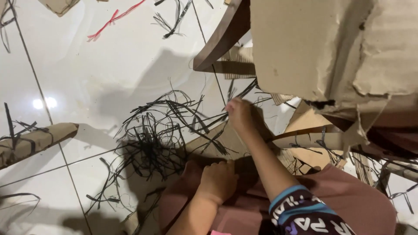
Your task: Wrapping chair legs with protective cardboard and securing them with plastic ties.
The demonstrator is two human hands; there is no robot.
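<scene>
Pinching black strips [174,130], the right hand [238,114] has its grip clamped on them; the left hand [216,180], nearer the body, grips cardboard [226,139], fingers closed.

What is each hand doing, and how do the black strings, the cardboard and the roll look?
left hand: closed, pressing down near a cardboard piece on the lap
right hand: fingers pinched on black strands
black strands: loose, tangled heap on the floor
big cardboard sheet: torn, top layer peeling
cardboard roll: lying on its side, black strands around it
red strand: lying loose on the tiles
</scene>
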